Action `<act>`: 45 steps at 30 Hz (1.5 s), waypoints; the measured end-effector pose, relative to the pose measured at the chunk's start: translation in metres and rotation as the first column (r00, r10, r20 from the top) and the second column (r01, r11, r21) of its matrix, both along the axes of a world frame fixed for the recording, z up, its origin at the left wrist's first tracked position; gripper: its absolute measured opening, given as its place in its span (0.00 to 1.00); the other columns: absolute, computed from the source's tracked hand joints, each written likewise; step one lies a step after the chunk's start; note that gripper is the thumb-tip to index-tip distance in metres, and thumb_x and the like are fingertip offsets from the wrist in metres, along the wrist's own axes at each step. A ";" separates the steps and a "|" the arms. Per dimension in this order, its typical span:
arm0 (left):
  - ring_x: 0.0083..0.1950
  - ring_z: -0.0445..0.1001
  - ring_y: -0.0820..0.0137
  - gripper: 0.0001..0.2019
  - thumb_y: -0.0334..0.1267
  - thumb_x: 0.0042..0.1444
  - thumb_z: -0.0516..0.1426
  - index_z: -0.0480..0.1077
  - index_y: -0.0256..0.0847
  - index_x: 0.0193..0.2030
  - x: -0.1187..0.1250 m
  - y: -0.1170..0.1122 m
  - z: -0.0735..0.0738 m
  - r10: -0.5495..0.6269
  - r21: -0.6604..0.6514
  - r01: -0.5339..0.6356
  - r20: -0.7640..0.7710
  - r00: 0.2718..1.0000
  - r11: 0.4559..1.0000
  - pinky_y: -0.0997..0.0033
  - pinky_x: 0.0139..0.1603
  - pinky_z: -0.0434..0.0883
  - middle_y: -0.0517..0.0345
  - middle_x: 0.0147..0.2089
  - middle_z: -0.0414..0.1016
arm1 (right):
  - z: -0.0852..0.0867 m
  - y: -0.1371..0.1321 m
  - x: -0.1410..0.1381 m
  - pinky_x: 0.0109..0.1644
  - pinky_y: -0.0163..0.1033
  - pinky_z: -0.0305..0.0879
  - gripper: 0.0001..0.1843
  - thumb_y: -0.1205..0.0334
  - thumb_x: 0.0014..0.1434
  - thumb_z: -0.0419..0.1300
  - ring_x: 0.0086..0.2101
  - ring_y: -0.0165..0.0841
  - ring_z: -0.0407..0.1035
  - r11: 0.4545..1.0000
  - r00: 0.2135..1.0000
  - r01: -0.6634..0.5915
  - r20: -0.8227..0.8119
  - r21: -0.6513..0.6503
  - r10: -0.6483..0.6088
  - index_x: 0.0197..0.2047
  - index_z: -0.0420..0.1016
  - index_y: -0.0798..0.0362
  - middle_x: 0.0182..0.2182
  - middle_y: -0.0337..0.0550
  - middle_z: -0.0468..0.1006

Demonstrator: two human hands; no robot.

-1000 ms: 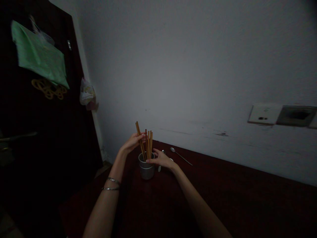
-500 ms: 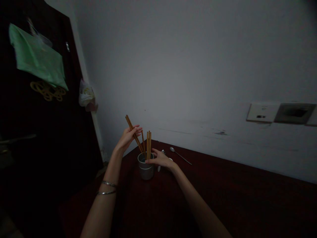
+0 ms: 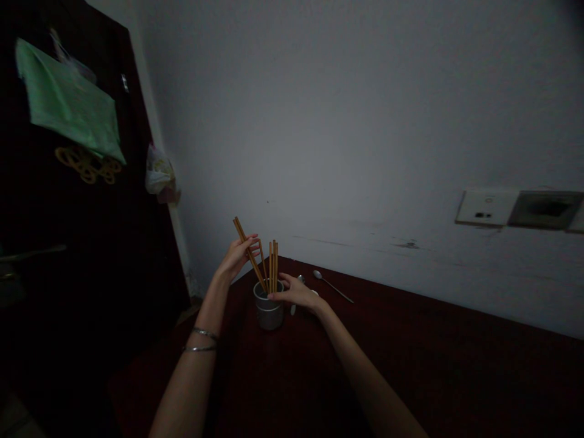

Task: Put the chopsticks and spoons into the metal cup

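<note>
A grey metal cup [image 3: 269, 311] stands on a dark red table [image 3: 410, 359] near its far left corner. Several wooden chopsticks [image 3: 272, 266] stand upright in the cup. My left hand [image 3: 237, 257] is closed on a pair of chopsticks [image 3: 241, 234] that slants up to the left, with its lower ends inside the cup. My right hand [image 3: 296, 292] rests on the cup's right rim, fingers curled around it and touching the upright chopsticks.
A metal spoon [image 3: 332, 286] lies on the table behind the cup, near the white wall. Wall sockets [image 3: 487, 208] sit at the right. A dark door [image 3: 68, 243] with a green bag [image 3: 68, 103] hanging on it stands at the left.
My left hand lifted the pair of chopsticks and tilted it leftward, then lowered it a little back into the cup. My right hand has stayed on the cup.
</note>
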State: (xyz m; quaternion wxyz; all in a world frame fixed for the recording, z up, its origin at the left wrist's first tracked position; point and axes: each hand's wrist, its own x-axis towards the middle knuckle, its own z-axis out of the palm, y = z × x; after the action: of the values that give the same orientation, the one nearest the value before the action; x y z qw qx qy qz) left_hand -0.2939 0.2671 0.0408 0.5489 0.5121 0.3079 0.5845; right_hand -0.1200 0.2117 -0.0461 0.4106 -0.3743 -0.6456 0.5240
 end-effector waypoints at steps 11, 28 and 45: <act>0.44 0.73 0.59 0.13 0.29 0.46 0.55 0.69 0.30 0.41 -0.020 -0.018 0.034 0.079 0.055 -0.085 0.116 0.990 0.995 0.60 0.44 0.68 0.43 0.39 0.75 | 0.000 0.001 0.002 0.48 0.42 0.67 0.50 0.60 0.39 0.68 0.50 0.40 0.64 1.000 1.000 0.020 -0.004 -0.020 -0.020 0.62 0.48 0.57 0.53 0.56 0.66; 0.49 0.71 0.59 0.18 0.34 0.53 0.52 0.65 0.31 0.51 0.008 -0.092 0.074 -0.110 0.281 0.076 0.107 0.988 0.957 0.62 0.47 0.67 0.41 0.47 0.72 | 0.067 -0.019 0.025 0.44 0.40 0.66 0.18 0.59 0.51 0.59 0.38 0.33 0.71 0.893 0.907 0.419 -0.115 0.163 -0.405 0.45 0.71 0.58 0.39 0.51 0.76; 0.46 0.73 0.60 0.22 0.33 0.54 0.54 0.60 0.27 0.54 0.048 -0.095 0.056 -0.451 0.172 0.437 0.048 0.891 0.883 0.65 0.45 0.69 0.37 0.46 0.72 | 0.094 -0.075 0.012 0.39 0.42 0.70 0.15 0.59 0.45 0.64 0.30 0.32 0.73 1.000 0.981 -0.032 -0.191 0.002 0.031 0.36 0.73 0.58 0.31 0.47 0.78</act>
State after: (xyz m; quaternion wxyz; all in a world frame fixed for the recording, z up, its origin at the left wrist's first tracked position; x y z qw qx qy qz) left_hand -0.2461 0.1723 0.0967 0.6391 0.5848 0.1114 0.4870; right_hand -0.1082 0.1362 0.0477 0.4620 -0.3123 -0.6086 0.5644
